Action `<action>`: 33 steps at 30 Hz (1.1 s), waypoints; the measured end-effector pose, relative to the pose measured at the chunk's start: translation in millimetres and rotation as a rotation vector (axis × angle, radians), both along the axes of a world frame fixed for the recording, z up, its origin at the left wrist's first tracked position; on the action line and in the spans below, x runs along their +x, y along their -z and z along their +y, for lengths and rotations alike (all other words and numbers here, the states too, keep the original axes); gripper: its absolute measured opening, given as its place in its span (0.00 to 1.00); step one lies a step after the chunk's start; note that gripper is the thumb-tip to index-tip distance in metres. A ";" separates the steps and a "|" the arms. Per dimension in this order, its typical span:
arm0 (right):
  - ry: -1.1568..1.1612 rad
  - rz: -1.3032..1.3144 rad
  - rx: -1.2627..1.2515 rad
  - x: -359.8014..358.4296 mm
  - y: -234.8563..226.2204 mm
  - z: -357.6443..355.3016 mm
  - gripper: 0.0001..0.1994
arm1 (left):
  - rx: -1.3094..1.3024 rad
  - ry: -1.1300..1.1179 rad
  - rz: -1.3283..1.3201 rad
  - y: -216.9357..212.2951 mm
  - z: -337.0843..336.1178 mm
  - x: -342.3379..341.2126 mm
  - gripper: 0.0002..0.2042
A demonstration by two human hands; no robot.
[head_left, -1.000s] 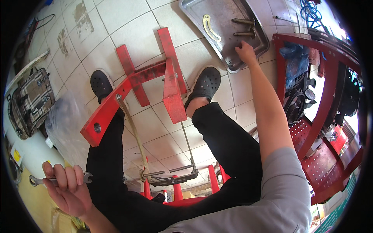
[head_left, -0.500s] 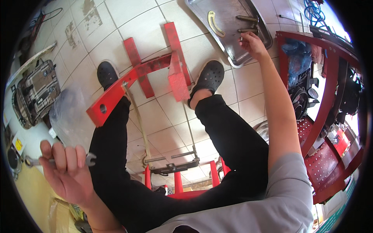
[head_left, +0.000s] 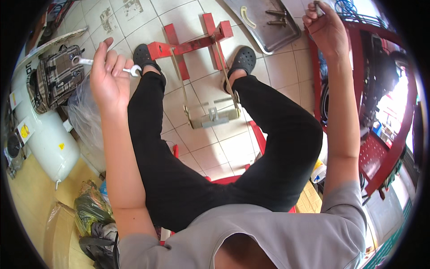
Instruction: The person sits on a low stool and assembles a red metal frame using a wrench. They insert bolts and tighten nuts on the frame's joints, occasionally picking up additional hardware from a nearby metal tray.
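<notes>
I sit with my legs in black trousers stretched over a tiled floor. My left hand [head_left: 107, 74] is raised and closed round a silver combination wrench [head_left: 85, 62], whose ends stick out on both sides of my fingers. My right hand [head_left: 326, 28] is lifted at the upper right, pinching a small metal part [head_left: 316, 5] next to a red metal rack [head_left: 358, 67]. A grey metal tray [head_left: 286, 36] with bolts and a pale curved piece lies on the floor just left of that hand.
A red steel frame [head_left: 192, 45] lies between my black shoes, with a brass-coloured bracket [head_left: 210, 119] below it. A white tank [head_left: 42, 134], a plaid bag [head_left: 56, 80] and plastic bags [head_left: 89, 206] stand at the left. A red stool edge shows under my legs.
My left hand rose from low at the left to chest height with the wrench. My right hand left the tray and lifted toward the red rack holding a small part. The view tilted downward.
</notes>
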State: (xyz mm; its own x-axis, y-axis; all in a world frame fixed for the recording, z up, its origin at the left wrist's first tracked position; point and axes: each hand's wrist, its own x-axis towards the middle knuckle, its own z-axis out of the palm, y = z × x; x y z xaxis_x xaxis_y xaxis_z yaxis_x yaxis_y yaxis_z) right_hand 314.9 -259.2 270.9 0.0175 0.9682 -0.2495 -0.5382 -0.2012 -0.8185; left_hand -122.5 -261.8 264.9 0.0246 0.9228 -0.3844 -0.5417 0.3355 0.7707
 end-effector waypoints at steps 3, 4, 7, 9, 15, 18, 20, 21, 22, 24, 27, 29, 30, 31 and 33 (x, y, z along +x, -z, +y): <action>0.145 0.300 0.047 -31.9 -49.9 -47.9 0.07 | -0.008 -0.065 0.029 9.0 3.8 -3.7 0.12; 0.188 0.372 0.064 -39.5 -52.9 -64.2 0.07 | -0.012 -0.071 0.027 13.1 4.9 -4.0 0.12; 0.264 0.364 0.023 -71.9 -22.4 -97.1 0.07 | -0.028 -0.103 0.055 18.1 2.1 -0.8 0.13; 0.492 0.312 -0.307 -85.0 1.1 -103.1 0.07 | -0.025 -0.102 0.062 26.1 3.7 7.3 0.15; 0.489 0.105 -0.083 -67.9 9.1 -74.8 0.07 | -0.012 -0.092 0.145 31.1 5.8 12.2 0.15; 0.514 0.038 -0.082 -61.0 13.0 -73.4 0.07 | -0.001 -0.080 0.163 31.6 5.9 17.6 0.15; 0.518 0.030 -0.068 -57.0 18.0 -71.8 0.07 | -0.011 -0.075 0.165 34.1 8.1 17.6 0.14; 0.530 0.024 -0.064 -57.3 16.0 -70.9 0.07 | -0.016 -0.068 0.160 35.9 10.2 18.6 0.14; 0.544 0.017 -0.060 -57.4 15.7 -70.0 0.08 | -0.003 -0.067 0.144 38.8 12.0 17.4 0.14; 0.537 0.001 -0.045 -57.0 19.7 -67.2 0.09 | 0.017 -0.056 0.103 45.9 14.2 13.5 0.13; 0.517 -0.030 -0.042 -67.4 22.3 -61.6 0.09 | 0.002 -0.056 0.188 49.8 16.8 -0.3 0.14; 0.544 -0.058 -0.046 -68.9 25.8 -57.8 0.09 | -0.007 -0.051 0.218 45.1 16.6 4.9 0.14; 0.567 -0.068 -0.054 -67.0 28.5 -57.2 0.08 | -0.006 -0.042 0.221 45.4 17.8 9.1 0.14; 0.581 -0.067 -0.073 -70.6 27.5 -55.2 0.08 | -0.003 -0.044 0.240 43.4 18.5 6.3 0.14; 0.616 -0.098 -0.095 -69.2 27.4 -53.7 0.07 | 0.001 -0.025 0.239 44.3 20.4 9.1 0.14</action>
State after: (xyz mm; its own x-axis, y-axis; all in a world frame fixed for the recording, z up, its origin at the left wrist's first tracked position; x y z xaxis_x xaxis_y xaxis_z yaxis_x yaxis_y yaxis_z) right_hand 245.7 -312.9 243.5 0.5920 0.7470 -0.3026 -0.5019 0.0480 -0.8636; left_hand -113.3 -241.4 220.6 -0.0898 0.9225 -0.3753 -0.3517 0.3232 0.8786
